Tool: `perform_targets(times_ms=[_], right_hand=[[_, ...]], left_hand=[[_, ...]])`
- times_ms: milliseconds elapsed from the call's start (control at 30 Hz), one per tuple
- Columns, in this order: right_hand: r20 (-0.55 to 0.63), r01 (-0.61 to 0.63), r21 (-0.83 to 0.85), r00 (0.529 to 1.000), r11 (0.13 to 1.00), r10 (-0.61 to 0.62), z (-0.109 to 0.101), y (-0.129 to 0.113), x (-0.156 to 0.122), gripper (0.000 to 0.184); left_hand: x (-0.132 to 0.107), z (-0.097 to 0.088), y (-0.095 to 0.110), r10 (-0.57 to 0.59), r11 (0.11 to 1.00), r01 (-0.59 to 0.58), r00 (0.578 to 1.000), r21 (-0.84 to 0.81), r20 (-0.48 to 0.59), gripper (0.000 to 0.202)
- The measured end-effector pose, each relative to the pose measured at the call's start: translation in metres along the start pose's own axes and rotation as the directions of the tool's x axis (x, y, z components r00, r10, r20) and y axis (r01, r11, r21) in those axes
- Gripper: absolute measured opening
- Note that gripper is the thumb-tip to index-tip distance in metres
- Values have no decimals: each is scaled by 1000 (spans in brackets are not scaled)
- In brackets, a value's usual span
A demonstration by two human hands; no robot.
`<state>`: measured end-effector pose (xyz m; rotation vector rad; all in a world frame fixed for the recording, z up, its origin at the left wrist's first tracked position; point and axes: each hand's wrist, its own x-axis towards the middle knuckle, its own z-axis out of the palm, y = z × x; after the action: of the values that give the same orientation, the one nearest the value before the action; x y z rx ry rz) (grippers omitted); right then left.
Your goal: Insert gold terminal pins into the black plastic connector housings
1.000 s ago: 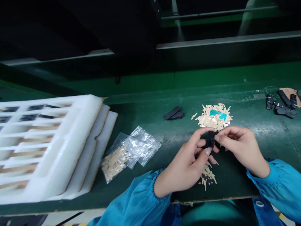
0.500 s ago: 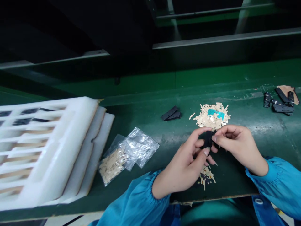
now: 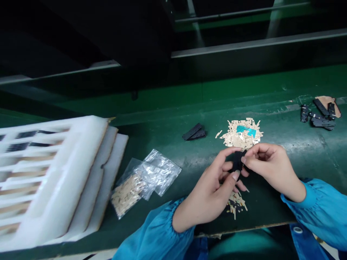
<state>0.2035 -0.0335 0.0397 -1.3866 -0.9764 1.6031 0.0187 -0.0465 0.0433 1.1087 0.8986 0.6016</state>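
Observation:
A small black plastic part (image 3: pixel 237 161) is held over the table, its details too dark to make out. My left hand (image 3: pixel 210 189) grips it between thumb and fingers from the left. The thumb and fingertips of my right hand (image 3: pixel 267 164) pinch at its right edge; whether they hold a smaller piece there is hidden. Just beyond the hands lies a heap of cream-coloured flat pieces (image 3: pixel 241 135) with bits of teal film (image 3: pixel 246 129) on top. Under my left hand, near the table's front edge, is a smaller scatter of cream strips and dark bits (image 3: pixel 236 206).
Two black plastic parts (image 3: pixel 194 132) lie left of the heap, and several more (image 3: pixel 322 121) at the far right. Clear plastic bags (image 3: pixel 159 171), one with cream pieces (image 3: pixel 127 193), rest left of my hands. Stacked white foam trays (image 3: pixel 89 173) fill the left side of the green table (image 3: pixel 151 133).
The whole view has shifted slightly, so the table things sit a little further left. Both hands stay on the black plastic part, which is turned slightly.

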Motion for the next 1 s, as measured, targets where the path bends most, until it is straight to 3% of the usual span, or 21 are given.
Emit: perform_targets(times_ms=[200,367,567,1000], right_hand=[[63,22,51,998,998,-25,-1,0,1,17],[-22,85,-43,996,995,-86,-5,-2,2,20],[165,-23,45,986,999,15,-6,0,2,14],[108,-24,-22,994,999,26,-4,2,0,13]], left_hand=[[1,-3,1,-25,999,25,1000,-27,-3,45],[1,-4,0,-22,999,22,1000,-45,5,44],[1,-3,0,-31,999,31,1000,-44,-2,46],[0,-1,0,-9,999,9,1000,-39,-3,45]])
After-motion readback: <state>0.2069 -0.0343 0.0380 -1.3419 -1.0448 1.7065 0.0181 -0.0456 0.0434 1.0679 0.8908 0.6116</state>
